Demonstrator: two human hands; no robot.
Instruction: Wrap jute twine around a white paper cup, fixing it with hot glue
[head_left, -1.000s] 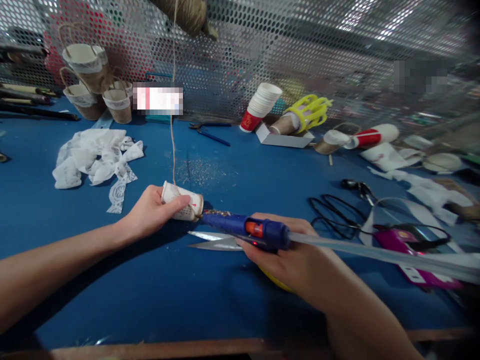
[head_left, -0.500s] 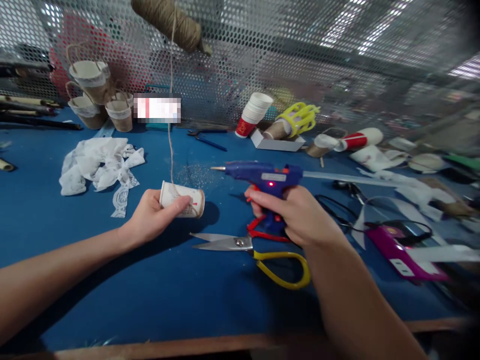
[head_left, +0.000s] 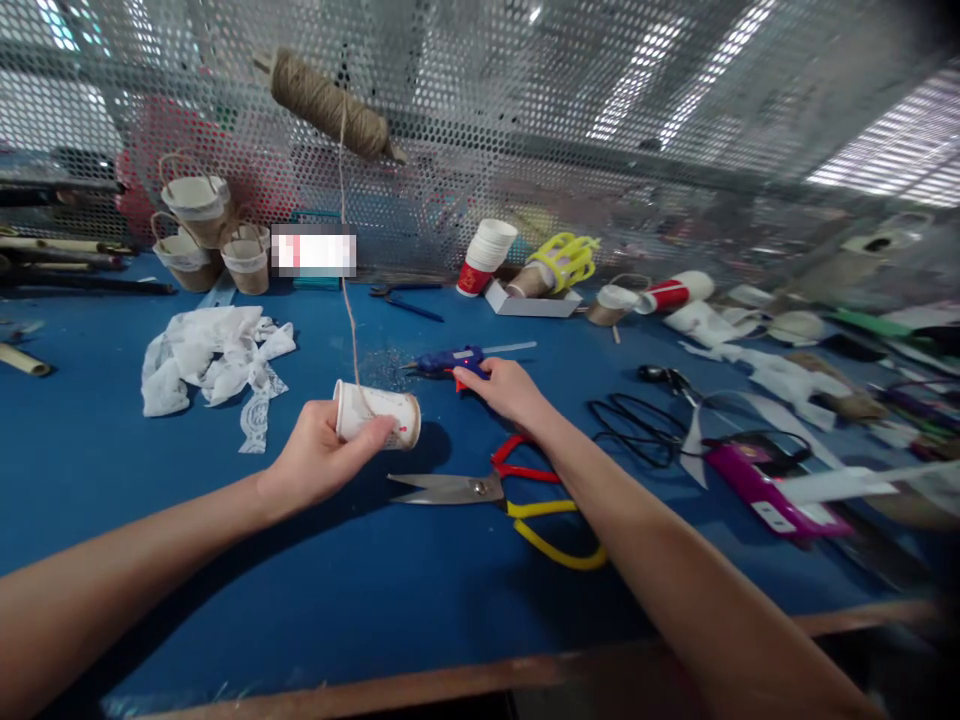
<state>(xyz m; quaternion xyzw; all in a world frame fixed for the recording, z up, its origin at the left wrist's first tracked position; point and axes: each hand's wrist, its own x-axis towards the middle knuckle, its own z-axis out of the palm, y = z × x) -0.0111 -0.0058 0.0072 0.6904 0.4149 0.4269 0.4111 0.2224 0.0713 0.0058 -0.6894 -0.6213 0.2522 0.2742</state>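
Note:
My left hand [head_left: 330, 450] grips a white paper cup [head_left: 382, 408] lying on its side, thumb along its wall. A strand of twine [head_left: 351, 320] runs down to this cup from a spool [head_left: 328, 103] mounted on the mesh. Farther forward, my right hand [head_left: 502, 388] is closed on a blue hot glue gun [head_left: 448, 361], whose nozzle points left near the tabletop; a clear glue stick [head_left: 511, 347] sticks out behind it. Scissors with one red and one yellow handle [head_left: 480, 488] lie spread apart, partly under my right forearm.
Twine-wrapped cups with handles [head_left: 246, 258] stand at the back left, behind crumpled white lace [head_left: 217, 360]. A stack of paper cups [head_left: 487, 257] stands at the back. On the right lie black cables [head_left: 630, 430] and a purple power strip [head_left: 765, 490]. Perforated metal mesh [head_left: 465, 150] rises behind the table.
The glue gun in my right hand has gone forward and down, away from me, toward the tabletop. My left hand still holds the cup in nearly the same place. The view has tilted up slightly.

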